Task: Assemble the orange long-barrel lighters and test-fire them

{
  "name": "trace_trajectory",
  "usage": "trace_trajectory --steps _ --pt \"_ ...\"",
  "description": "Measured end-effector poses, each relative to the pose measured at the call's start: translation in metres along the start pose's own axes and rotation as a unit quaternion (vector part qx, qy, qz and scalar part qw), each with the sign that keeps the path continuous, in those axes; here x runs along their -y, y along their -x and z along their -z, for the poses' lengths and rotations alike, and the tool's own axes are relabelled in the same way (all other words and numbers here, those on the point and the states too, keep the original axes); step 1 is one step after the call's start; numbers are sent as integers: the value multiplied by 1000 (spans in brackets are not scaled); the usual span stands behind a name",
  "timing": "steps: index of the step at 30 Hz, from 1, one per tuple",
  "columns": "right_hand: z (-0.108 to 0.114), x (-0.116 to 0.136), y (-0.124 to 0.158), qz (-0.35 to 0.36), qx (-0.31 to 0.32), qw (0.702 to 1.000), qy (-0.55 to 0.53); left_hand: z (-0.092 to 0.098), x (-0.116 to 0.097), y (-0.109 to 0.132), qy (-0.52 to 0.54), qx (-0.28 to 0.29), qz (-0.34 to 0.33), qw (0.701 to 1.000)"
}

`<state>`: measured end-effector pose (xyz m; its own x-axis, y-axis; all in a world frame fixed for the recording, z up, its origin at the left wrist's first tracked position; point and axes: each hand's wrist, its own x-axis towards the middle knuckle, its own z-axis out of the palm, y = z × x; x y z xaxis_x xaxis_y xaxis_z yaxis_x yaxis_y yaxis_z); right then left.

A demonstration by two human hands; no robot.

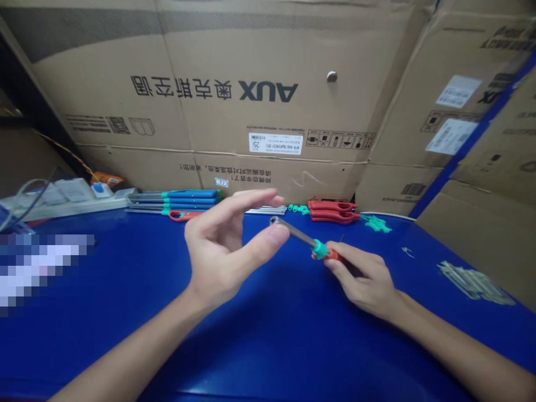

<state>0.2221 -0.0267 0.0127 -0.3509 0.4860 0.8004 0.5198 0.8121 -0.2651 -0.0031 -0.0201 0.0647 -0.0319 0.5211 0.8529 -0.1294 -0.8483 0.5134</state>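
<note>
My right hand (368,279) grips the red handle of a long-nosed lighter (295,230) over the blue table. Its metal tube points up and to the left, with a teal collar where it meets the handle; most of the handle is hidden in my fingers. My left hand (226,251) is open beside the tube's tip, thumb and fingers apart. The thumb overlaps the tip in view; whether it touches the metal I cannot tell.
Blue and red lighters (190,200) lie stacked at the back left. Metal tubes (266,210), small teal collars (298,209), red handles (333,212) and teal pieces (377,223) line the back. Clear-looking strips (475,283) lie right. A power strip (71,202) sits left; cardboard (218,123) walls the rear.
</note>
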Motion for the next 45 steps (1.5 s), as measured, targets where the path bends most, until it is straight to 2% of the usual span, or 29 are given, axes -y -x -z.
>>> trace_trajectory --steps 2,7,9,14,19,21,24,27,32,38,45 --pt "0 0 0 4 -3 1000 -1 0 0 0 4 8 4 1000" --pt "0 0 -1 2 -1 1000 6 0 1 -1 -33 13 -49 998" --pt "0 0 -1 2 -2 1000 8 0 1 -1 -34 11 -45 998" --pt "0 0 1 10 -9 1000 8 2 2 0 23 42 41 998" --pt "0 3 2 15 -9 1000 5 -7 8 12 -37 152 119 981" --pt "-1 5 1 21 -7 1000 3 -13 10 19 -39 175 143 973" --pt "-2 9 1 42 -10 999 0 -22 11 24 -7 174 110 978" --pt "-2 10 2 55 -18 998 0 -24 10 25 -18 184 79 980" --pt "-2 9 5 60 -3 998 0 -23 8 25 -28 232 93 968" --pt "-2 9 6 49 5 999 -21 -24 8 27 -17 199 71 977" --pt "0 -4 5 13 16 999 -24 -8 2 8 -24 106 50 993"
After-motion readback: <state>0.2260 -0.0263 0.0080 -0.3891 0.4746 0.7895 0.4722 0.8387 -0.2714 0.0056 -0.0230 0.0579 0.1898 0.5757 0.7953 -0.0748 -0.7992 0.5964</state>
